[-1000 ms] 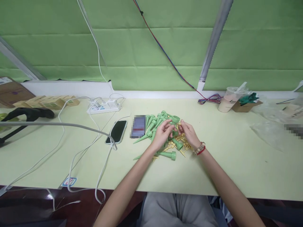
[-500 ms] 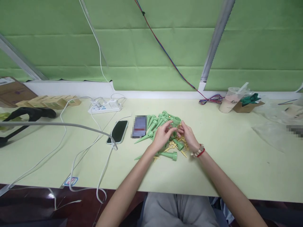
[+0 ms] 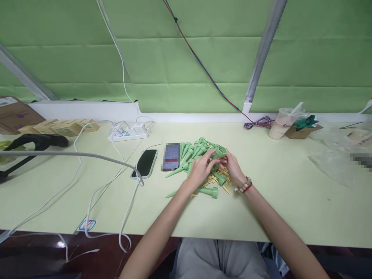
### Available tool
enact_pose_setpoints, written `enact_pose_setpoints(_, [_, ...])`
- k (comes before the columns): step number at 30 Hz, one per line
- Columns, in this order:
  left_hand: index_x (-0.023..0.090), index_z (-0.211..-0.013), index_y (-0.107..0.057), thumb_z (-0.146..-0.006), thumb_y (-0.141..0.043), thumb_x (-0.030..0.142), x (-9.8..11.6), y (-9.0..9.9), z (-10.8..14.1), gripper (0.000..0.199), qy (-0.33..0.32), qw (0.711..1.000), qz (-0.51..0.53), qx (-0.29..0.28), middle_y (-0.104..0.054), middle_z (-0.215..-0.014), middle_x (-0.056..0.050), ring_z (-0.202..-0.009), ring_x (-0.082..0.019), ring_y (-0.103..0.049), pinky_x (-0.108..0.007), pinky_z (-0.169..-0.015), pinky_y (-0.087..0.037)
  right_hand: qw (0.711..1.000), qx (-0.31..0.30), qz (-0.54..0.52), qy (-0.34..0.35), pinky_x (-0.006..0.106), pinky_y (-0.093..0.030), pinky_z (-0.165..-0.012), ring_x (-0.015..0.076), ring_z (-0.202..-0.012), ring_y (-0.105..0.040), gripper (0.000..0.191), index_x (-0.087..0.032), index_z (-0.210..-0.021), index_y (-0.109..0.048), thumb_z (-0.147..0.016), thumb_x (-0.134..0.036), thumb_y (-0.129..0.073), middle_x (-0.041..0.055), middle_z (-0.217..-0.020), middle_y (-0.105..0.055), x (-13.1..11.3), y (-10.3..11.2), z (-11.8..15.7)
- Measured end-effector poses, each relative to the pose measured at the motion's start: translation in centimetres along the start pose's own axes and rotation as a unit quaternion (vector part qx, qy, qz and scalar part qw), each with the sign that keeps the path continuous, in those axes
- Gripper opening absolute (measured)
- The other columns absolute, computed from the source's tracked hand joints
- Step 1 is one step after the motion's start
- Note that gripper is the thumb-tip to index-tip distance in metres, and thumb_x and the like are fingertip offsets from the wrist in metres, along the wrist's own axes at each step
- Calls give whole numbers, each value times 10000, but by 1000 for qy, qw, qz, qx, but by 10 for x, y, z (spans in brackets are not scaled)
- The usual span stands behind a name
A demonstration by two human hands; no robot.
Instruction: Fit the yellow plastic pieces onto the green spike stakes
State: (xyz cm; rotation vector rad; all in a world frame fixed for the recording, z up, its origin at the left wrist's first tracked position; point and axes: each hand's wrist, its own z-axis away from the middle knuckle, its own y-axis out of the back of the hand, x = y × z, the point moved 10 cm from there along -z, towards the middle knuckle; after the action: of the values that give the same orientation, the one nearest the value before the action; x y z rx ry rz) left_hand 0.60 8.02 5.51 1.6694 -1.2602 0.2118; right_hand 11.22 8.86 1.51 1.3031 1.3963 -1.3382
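My left hand (image 3: 200,167) is closed around a green plastic spike (image 3: 221,151), gripping it close to its wide hollow end. That open end tilts up towards me, and the rest of the spike is mostly covered by my fingers. Against the right side of the same spike, my right hand (image 3: 234,169) has its fingers pinched together; whatever is between them is hidden. Under and behind both hands lies a heap of similar green spikes (image 3: 189,151). Small yellow plastic pieces (image 3: 213,179) are scattered below my fingers, and one loose spike (image 3: 207,191) lies nearer to me.
Left of the heap are a phone (image 3: 145,163) and a blurred dark rectangular item (image 3: 171,156). White cables run across the left side from a power strip (image 3: 129,133). A drink cup (image 3: 281,124), a small cardboard box (image 3: 300,133) and clear plastic bags (image 3: 331,162) stand at the right.
The wide end of the held spike has come slightly nearer and to the right, with its opening showing more. A small yellow piece seen at my right fingertips is now hidden.
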Motion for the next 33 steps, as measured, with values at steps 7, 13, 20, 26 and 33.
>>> enact_pose_setpoints(7, [142, -1108, -474, -856, -408, 403, -12, -11, -2, 369, 74, 979, 188, -2, -547, -624, 1, -519, -106, -478, -230, -527, -388, 990, -11, 93, 103, 244, -333, -455, 97, -438, -383, 417, -212, -597, -394, -802, -573, -428, -51, -500, -374, -21, 3, 7])
enact_pose_setpoints(13, [147, -1103, -481, -814, -495, 374, -15, -11, -4, 368, 57, 984, 171, 1, -575, -643, 2, -559, -108, -500, -216, -527, -380, 998, -23, 4, 60, 220, -301, -414, 72, -404, -359, 450, -210, -576, -328, -759, -592, -481, -76, -501, -271, -9, -1, 3])
enact_pose_setpoints(20, [207, -1126, -533, -812, -502, 385, -6, 0, -1, 362, 12, 1000, 2, 20, -621, -791, -17, -573, -104, -493, -227, -561, -368, 996, 9, -73, -41, 200, -243, -352, 52, -373, -230, 473, -211, -574, -313, -725, -624, -485, -89, -502, -184, 10, -1, 1])
enact_pose_setpoints(26, [175, -1104, -551, -795, -505, 441, -9, -2, -2, 410, 33, 997, 73, 16, -610, -658, -11, -555, -127, -499, -233, -539, -358, 997, 20, 56, 57, 215, -365, -394, 86, -432, -436, 364, -215, -812, -480, -788, -576, -434, -44, -591, -463, -9, 13, 2])
enact_pose_setpoints(33, [212, -1071, -611, -837, -444, 420, 7, -23, 5, 355, 8, 998, 8, -54, -605, -658, -19, -575, -145, -495, -247, -554, -333, 990, -20, 100, 94, 199, -404, -405, 72, -501, -481, 300, -192, -844, -581, -713, -461, -592, 23, -875, -586, -21, 11, -5])
